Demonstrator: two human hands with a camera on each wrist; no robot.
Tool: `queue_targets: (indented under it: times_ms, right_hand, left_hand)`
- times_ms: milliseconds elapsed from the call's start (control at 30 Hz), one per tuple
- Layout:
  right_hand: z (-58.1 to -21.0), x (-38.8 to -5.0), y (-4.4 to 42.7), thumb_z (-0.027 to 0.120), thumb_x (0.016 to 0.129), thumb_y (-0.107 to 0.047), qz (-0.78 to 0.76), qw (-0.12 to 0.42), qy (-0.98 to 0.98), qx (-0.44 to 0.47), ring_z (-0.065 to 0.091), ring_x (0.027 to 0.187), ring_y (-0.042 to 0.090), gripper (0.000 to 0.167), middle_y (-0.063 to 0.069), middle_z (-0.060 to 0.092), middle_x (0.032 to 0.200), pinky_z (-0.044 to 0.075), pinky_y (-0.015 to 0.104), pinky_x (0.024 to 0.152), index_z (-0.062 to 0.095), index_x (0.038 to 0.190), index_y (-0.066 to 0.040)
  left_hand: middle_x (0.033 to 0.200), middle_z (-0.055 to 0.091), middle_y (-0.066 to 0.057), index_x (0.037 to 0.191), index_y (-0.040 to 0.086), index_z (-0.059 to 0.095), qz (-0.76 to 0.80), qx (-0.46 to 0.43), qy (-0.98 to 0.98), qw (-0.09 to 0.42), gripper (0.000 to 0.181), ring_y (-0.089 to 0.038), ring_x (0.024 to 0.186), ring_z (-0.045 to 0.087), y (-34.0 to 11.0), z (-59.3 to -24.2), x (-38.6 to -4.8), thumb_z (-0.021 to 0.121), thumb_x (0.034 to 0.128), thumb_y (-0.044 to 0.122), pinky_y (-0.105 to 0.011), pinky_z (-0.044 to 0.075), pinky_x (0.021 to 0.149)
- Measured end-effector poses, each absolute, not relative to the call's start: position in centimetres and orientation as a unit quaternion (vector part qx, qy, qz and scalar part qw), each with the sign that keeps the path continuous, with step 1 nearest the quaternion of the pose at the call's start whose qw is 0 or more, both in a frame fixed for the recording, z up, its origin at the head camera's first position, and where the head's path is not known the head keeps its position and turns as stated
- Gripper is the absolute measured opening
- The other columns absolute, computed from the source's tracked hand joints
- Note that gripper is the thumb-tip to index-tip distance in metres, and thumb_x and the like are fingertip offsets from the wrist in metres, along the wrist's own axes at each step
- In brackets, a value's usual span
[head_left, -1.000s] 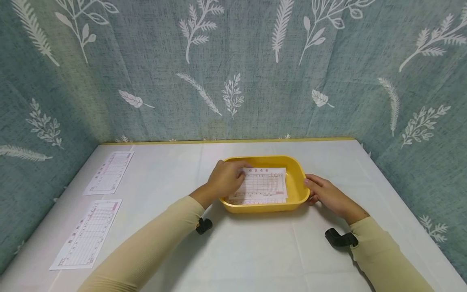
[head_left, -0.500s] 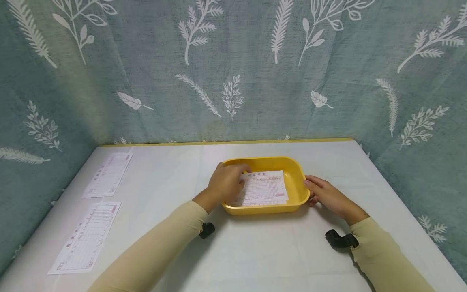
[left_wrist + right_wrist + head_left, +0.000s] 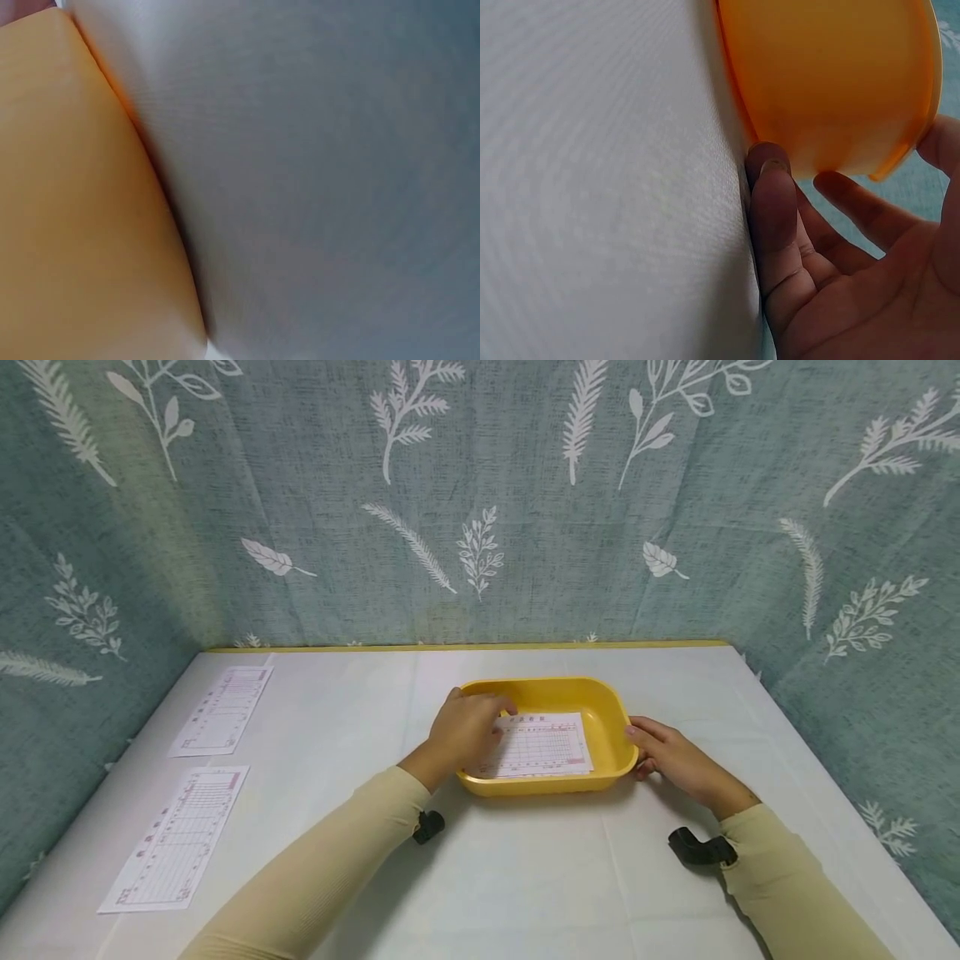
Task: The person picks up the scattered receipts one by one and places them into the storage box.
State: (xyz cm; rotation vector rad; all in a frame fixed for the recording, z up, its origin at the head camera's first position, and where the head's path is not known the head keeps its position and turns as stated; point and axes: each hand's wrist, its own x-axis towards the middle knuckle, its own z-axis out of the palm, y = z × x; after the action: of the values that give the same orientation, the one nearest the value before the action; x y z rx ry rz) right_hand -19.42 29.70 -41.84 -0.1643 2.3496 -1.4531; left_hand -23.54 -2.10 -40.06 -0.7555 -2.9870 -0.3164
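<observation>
A yellow tray (image 3: 551, 787) sits in the middle of the table in the head view. White receipt slips (image 3: 543, 745) with red print lie inside it, stacked nearly in line. My left hand (image 3: 467, 731) reaches over the tray's left end onto the slips' left edge; the hand and sleeve hide some of its fingers, so its grip on the paper is unclear. On the opposite end, my right hand (image 3: 671, 760) holds the tray, thumb at the rim and fingers against the outer wall. The right wrist view shows those fingers (image 3: 776, 217) low beside the tray (image 3: 832, 82).
Two more printed slips lie on the table's left side, a far one (image 3: 222, 710) and a nearer one (image 3: 180, 839). The white table (image 3: 517, 877) ends at a patterned cloth backdrop (image 3: 322, 568) at the back and sides.
The top slip has shifted slightly toward me and lies more squarely over the slip beneath it. My left hand has moved slightly to the right. The right hand keeps its hold on the tray.
</observation>
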Motion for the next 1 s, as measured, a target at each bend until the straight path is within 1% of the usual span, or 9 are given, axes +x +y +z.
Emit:
queue_targets:
  times_ms: [267, 500, 667, 767, 867, 1000]
  right_hand:
    - [-42.03, -19.53, 29.86, 0.041, 0.107, -0.045, -0.518, 0.185, 0.833, -0.06, 0.062, 0.079, 0.018, 0.066, 0.012, 0.061, 0.099, 0.055, 0.028, 0.076, 0.031, 0.153, 0.0]
    - [-42.07, -19.39, 29.79, 0.04, 0.107, -0.045, -0.512, 0.184, 0.837, -0.059, 0.062, 0.08, 0.017, 0.065, 0.013, 0.061, 0.099, 0.055, 0.028, 0.076, 0.03, 0.153, 0.0]
    - [-42.07, -19.46, 29.66, 0.04, 0.107, -0.045, -0.509, 0.184, 0.839, -0.062, 0.062, 0.081, 0.017, 0.065, 0.013, 0.062, 0.101, 0.055, 0.028, 0.076, 0.03, 0.153, 0.0]
    - [-41.99, -19.47, 29.6, 0.039, 0.107, -0.046, -0.506, 0.185, 0.84, -0.06, 0.062, 0.081, 0.017, 0.067, 0.013, 0.062, 0.102, 0.055, 0.028, 0.077, 0.029, 0.154, 0.0]
    - [-41.92, -19.45, 29.58, 0.039, 0.107, -0.046, -0.502, 0.185, 0.843, -0.056, 0.062, 0.081, 0.017, 0.067, 0.012, 0.061, 0.101, 0.054, 0.027, 0.077, 0.028, 0.154, 0.0]
    - [-41.96, -19.41, 29.52, 0.039, 0.107, -0.045, -0.5, 0.182, 0.845, -0.053, 0.062, 0.081, 0.017, 0.066, 0.012, 0.062, 0.102, 0.055, 0.027, 0.078, 0.028, 0.154, 0.0]
  left_hand:
    - [0.109, 0.075, 0.005, 0.12, 0.022, 0.071, -0.105, -0.245, -0.963, 0.034, 0.032, -0.013, 0.091, 0.068, -2.07, -40.23, -23.5, 0.075, 0.0889, 0.017, -0.046, 0.043, 0.099]
    - [0.117, 0.074, 0.004, 0.12, 0.021, 0.07, -0.089, -0.248, -0.964, 0.025, 0.033, -0.015, 0.105, 0.068, -2.09, -40.18, -23.37, 0.078, 0.0879, 0.023, -0.047, 0.043, 0.102]
    - [0.114, 0.074, 0.003, 0.119, 0.021, 0.07, -0.074, -0.246, -0.966, 0.026, 0.032, -0.016, 0.105, 0.068, -2.23, -39.97, -23.26, 0.077, 0.0885, 0.024, -0.047, 0.043, 0.103]
    - [0.113, 0.074, 0.003, 0.119, 0.021, 0.07, -0.069, -0.251, -0.965, 0.033, 0.03, -0.016, 0.105, 0.068, -2.33, -39.98, -23.26, 0.075, 0.0896, 0.025, -0.046, 0.044, 0.101]
    - [0.113, 0.074, 0.003, 0.118, 0.021, 0.071, -0.069, -0.259, -0.962, 0.045, 0.028, -0.018, 0.105, 0.067, -2.41, -40.06, -23.28, 0.074, 0.0906, 0.025, -0.044, 0.045, 0.096]
    - [0.114, 0.073, 0.002, 0.118, 0.021, 0.072, -0.096, -0.266, -0.957, 0.066, 0.029, -0.02, 0.107, 0.066, -2.58, -40.14, -23.4, 0.076, 0.0893, 0.025, -0.043, 0.047, 0.091]
